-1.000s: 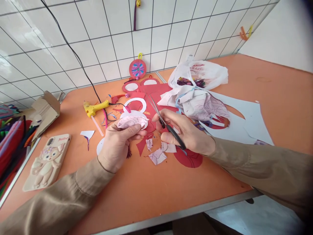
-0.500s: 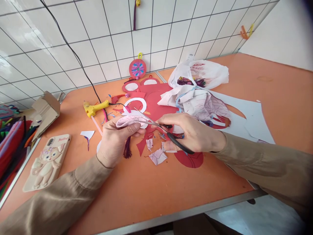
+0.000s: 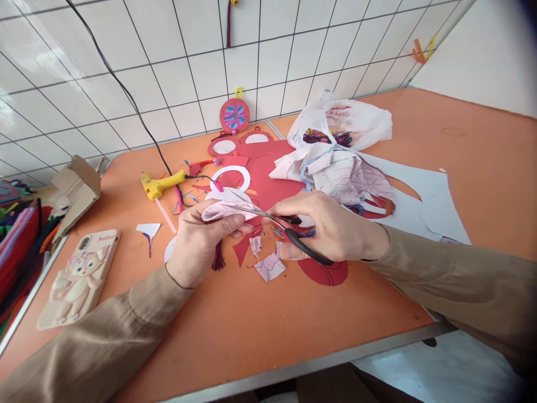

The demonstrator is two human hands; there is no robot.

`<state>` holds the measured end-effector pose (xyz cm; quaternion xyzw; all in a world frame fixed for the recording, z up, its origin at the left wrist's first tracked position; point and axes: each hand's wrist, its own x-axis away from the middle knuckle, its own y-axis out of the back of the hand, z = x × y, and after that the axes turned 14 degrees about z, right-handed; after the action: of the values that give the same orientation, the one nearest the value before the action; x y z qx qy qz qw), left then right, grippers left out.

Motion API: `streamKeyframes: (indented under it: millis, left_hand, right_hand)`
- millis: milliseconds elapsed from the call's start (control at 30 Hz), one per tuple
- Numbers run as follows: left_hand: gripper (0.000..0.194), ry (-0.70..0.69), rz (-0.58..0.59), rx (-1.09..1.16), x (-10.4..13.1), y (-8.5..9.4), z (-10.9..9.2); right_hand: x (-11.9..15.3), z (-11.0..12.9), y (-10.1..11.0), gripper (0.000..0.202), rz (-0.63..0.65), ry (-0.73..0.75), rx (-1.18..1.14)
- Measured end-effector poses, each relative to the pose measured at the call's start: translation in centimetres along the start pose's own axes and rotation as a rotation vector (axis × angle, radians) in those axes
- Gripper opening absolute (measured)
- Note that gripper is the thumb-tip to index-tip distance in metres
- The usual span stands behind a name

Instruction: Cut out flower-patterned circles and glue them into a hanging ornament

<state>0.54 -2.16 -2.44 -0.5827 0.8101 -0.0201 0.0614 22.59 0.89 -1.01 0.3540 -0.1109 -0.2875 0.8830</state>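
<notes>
Over the table [image 3: 251, 327], the right hand [image 3: 335, 226] grips scissors [image 3: 309, 248] by their handles; the left hand [image 3: 197, 238] pinches patterned cloth [image 3: 217, 211], likely light, limp, best held by its edge. Whether the scissors touch it is unclear. Beyond lies a glue gun [image 3: 164, 184].

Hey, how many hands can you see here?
2: the left hand, left of centre, holds folded pale pink cloth; the right hand, right of centre, holds scissors. Some fingers are partly hidden.

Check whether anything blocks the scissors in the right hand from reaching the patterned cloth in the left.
Nothing visible stands between the scissors, held in the right hand, and the patterned cloth in the left hand: in this view, the open blades overlap the cloth's edge.
</notes>
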Motion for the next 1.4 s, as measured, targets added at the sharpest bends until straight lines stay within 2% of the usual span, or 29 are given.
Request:
streamKeyframes:
  millis: [167,367,633,800,1233,1400]
  left_hand:
    - [0.010,0.021,-0.037,0.030,-0.15,-0.09,0.05]
    - [0.005,0.013,-0.021,0.036,-0.19,-0.04,0.05]
    - [0.007,0.002,-0.021,0.026,-0.11,-0.01,0.02]
    - [0.005,-0.014,0.000,0.053,-0.19,0.07,0.13]
    - [0.004,0.029,-0.009,0.123,-0.34,0.17,0.04]
    - [0.013,0.063,-0.042,0.189,-0.38,0.11,-0.13]
  right_hand:
    - [0.02,0.04,0.02,0.038,0.003,0.004,0.011]
    - [0.04,0.19,-0.02,0.035,0.007,0.004,0.022]
    - [0.13,0.00,-0.34,0.030,-0.014,0.004,0.006]
    - [0.20,-0.37,-0.56,0.034,-0.065,0.022,0.027]
    - [0.14,-0.16,-0.48,0.041,-0.046,-0.025,0.041]
    - [0.13,0.10,-0.34,0.045,-0.051,-0.044,0.053]
